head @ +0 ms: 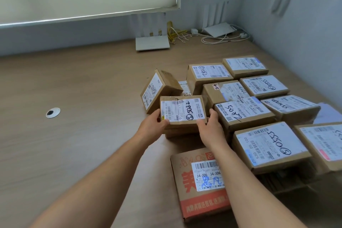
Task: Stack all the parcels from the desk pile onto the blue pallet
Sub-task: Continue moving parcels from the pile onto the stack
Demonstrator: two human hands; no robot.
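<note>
Parcel (183, 111) sits dead ahead, long axis running left to right, my left hand (153, 124) gripping its left end and my right hand (211, 126) its right end

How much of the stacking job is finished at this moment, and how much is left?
Done: nothing can be confirmed; the blue pallet is not in view. In hand: the left hand and right hand grip one labelled parcel by its two sides. Left: at least ten more parcels lie on the desk, including a tilted parcel and a red-printed box nearest the person.
</note>
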